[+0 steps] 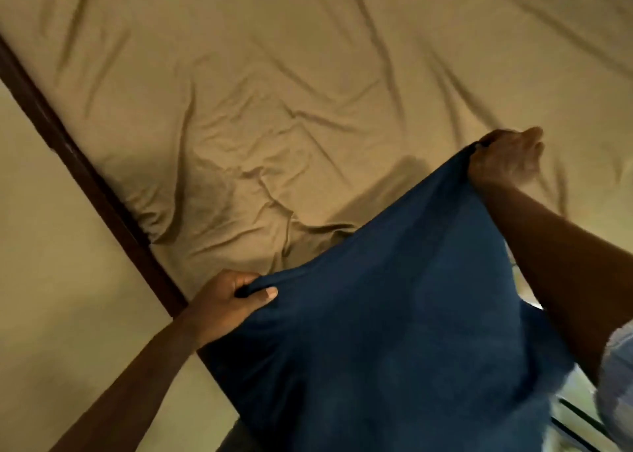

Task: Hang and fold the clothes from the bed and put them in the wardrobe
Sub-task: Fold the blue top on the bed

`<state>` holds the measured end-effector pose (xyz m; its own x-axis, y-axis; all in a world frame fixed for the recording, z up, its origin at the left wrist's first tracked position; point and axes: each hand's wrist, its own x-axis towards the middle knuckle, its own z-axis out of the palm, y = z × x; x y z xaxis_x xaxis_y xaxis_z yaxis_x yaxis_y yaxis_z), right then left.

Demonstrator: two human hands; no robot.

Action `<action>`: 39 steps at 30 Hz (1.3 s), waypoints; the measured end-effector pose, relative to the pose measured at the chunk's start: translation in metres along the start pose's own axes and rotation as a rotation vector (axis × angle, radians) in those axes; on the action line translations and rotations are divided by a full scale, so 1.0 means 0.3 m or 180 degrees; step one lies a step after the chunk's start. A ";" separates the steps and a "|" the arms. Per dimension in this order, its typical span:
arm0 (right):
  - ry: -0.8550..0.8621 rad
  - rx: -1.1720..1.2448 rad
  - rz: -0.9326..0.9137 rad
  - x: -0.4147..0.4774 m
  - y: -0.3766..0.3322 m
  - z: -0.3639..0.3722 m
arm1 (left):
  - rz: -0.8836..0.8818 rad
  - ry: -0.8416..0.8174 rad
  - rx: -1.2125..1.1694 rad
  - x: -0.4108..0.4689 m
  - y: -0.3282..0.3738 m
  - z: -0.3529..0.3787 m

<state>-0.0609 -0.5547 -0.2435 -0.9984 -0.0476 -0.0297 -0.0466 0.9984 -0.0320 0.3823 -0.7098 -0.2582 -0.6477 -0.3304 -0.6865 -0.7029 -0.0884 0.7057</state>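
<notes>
- Over the near edge of the bed, the dark blue garment (394, 314) hangs spread between your two hands. Its upper edge is pulled taut and the rest drops toward you, off the bottom of the view.
- The tan bed sheet (274, 92) beyond it is wrinkled, most of all just past the garment's upper edge.
- A dark wooden bed frame (85, 174) runs diagonally along the sheet's left side, with pale floor (51, 280) outside it.
- The garment hides the near part of the bed and part of the frame.
- Your left hand (229, 301) is low by the frame. Its grip is closed on the garment's left corner, thumb flat on top and fingers curled under the bunched edge.
- Your right hand (503, 157) reaches farther out over the sheet, its grip closed round the right corner.
- A pale sleeve (620, 376) shows at the right edge.
</notes>
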 end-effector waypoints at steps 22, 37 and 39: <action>-0.1252 0.2648 0.0584 -0.007 -0.280 0.646 | 0.0801 0.1915 0.1872 0.515 -0.238 0.176; -0.0446 0.1974 -0.1244 0.170 -0.237 0.759 | 0.0152 0.2523 0.1986 0.651 -0.230 0.244; -0.0495 0.2085 -0.1271 0.175 -0.240 0.787 | 0.0135 0.2229 0.2191 0.623 -0.224 0.235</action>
<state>-0.1025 -0.6362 -0.4785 -0.8917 -0.4516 -0.0300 -0.3252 0.6855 -0.6514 0.2878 -0.6992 -0.4462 -0.5118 -0.8228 -0.2472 -0.8448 0.4297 0.3187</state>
